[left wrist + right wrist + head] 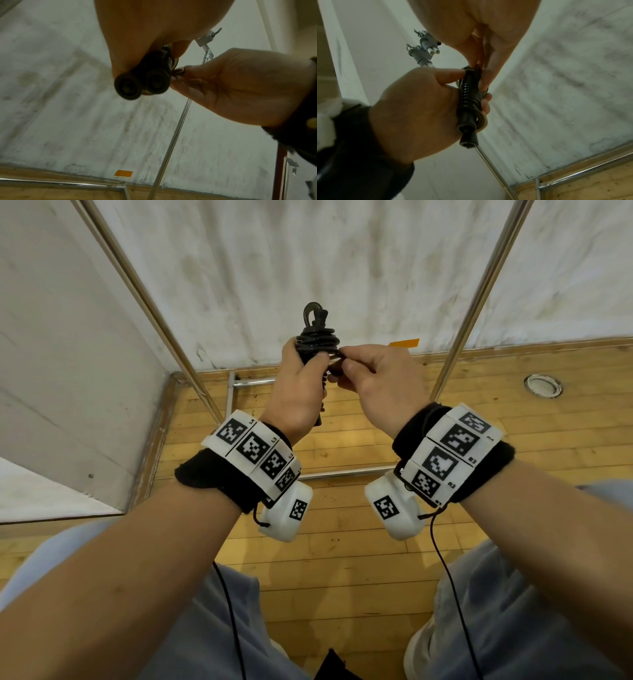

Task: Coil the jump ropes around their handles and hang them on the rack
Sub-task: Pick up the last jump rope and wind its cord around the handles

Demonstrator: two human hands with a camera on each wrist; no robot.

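Rack point(479, 285) of chrome tubing stands on the wooden floor point(513, 440) against a scuffed white wall point(342, 251). Left hand point(301, 385) is wrapped around both black handles point(142, 83), held upright side by side in front of the rack. Right hand point(376, 374) pinches the rope end at the coil. Black jump rope point(317, 340) is wound tightly around the handles' upper part.
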